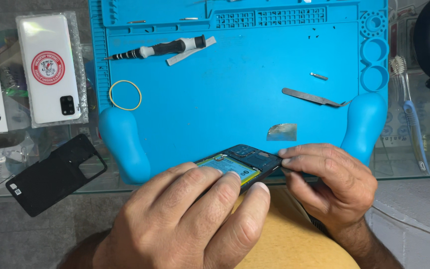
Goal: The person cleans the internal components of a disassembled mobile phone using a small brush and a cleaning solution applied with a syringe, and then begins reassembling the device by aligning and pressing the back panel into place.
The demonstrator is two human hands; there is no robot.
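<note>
The opened smartphone (240,164) lies tilted at the near edge of the blue repair mat (235,89), its back off, showing a battery and dark circuit shielding. The left hand (185,219) holds it, fingers pressed together across the battery. The right hand (329,184) pinches the phone's right edge, fingers closed on something too small to tell. A steady grip and gentle force at that edge seem wise here. On the mat beyond the phone lie tweezers (314,97), a screwdriver (158,49) and a rubber band (125,94). Left of the mat rests a black back cover (55,174).
</note>
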